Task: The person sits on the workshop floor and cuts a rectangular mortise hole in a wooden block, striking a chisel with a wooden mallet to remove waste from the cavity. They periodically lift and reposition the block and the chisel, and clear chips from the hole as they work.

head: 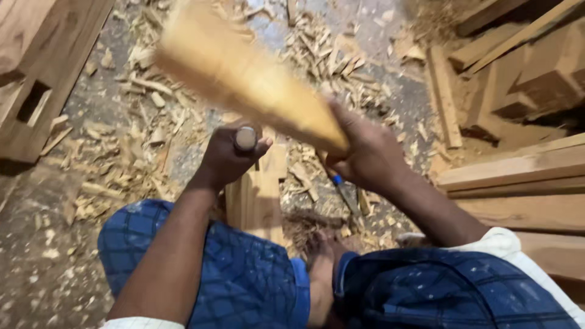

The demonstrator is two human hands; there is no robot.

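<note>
Head view: left hand [228, 155] grips chisel [245, 138]; right hand [359, 155] grips mallet [244, 76].

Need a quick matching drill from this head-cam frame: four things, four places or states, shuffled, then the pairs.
Things:
1. wooden mallet
2. chisel handle
3. wood chips
4. stacked planks

Places or states:
A. scattered across the floor
B. gripped in the left hand, butt end up
C. piled at the right edge of the view
D. motion-blurred, held by the right hand

Pairs: 1-D, 2-B, 3-A, 4-C
</note>
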